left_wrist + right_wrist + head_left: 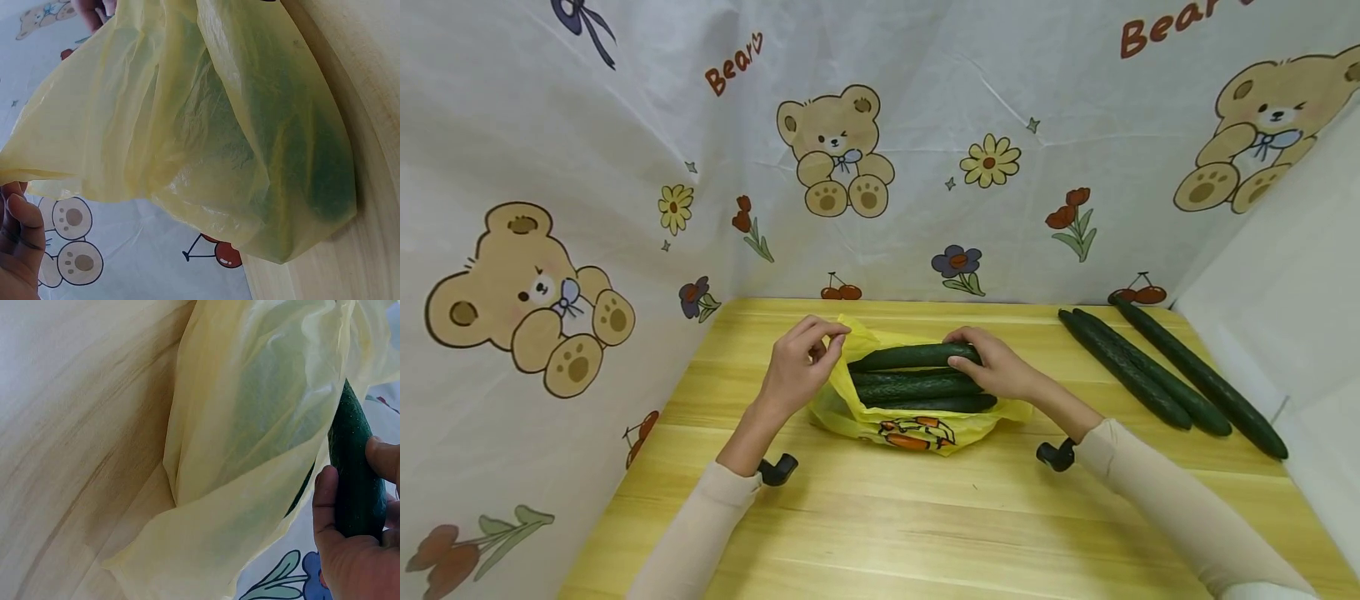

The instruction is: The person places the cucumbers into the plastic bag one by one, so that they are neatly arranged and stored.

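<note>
A yellow plastic bag with an orange-and-black print lies on its side, its mouth spread open, with several dark green cucumbers in it. My left hand pinches the bag's rim at the left and holds it up; in the left wrist view the film stretches taut from that hand. At the bag's right side, my right hand grips the end of the uppermost cucumber. Thumb and fingers wrap this cucumber in the right wrist view, and its far end goes behind the bag film.
To the right, two cucumbers lie side by side on the wooden table, with a third cucumber beyond them. A white sheet printed with bears and flowers stands along the back and left.
</note>
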`<state>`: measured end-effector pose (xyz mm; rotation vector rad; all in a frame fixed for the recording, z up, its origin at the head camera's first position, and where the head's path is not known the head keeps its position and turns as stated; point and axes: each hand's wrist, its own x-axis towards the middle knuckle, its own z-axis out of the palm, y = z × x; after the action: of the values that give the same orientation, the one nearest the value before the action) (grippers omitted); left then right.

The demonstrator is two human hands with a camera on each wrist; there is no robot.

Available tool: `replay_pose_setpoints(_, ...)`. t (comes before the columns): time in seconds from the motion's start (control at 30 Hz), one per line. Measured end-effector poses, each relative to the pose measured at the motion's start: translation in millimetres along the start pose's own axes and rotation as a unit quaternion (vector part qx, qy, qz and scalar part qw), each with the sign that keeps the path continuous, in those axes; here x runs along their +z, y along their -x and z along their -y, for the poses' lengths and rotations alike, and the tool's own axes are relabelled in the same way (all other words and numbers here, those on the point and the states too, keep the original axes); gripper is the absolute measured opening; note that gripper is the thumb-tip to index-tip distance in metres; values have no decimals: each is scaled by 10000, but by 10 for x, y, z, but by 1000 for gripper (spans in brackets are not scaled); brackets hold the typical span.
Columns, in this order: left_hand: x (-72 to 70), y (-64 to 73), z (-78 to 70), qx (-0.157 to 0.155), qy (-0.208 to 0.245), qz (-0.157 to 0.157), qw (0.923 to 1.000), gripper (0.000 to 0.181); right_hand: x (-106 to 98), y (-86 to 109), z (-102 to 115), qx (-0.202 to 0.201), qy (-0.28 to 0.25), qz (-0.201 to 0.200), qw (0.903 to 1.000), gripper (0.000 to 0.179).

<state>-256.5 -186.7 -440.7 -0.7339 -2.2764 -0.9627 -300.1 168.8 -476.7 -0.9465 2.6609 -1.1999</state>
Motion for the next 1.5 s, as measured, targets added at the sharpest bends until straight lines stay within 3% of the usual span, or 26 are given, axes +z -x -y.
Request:
replay_pose_setpoints(0.3,36,4,1,59,67,-44,10000,13,45,-134,-3,-85,401,246,9989,39)
replay_pose_setpoints(0.6,56,9,5,102,76,-78,9999,13,47,-125,-39,-167,856,216,9960,31)
replay_pose_setpoints(1.0,31,31,23,56,49,-94,9999,12,-72,-114,-18,93,594,-29,9982,36)
replay_pose_setpoints(1.23,18,-1,1,31,51,-103,9999,12,-301,39,-81,281,441,-258,9983,37)
replay_pose_setpoints(1.5,6,-12,-17,28,4,-95,10000,13,-588,338,-303,575,540,-499,9956,35)
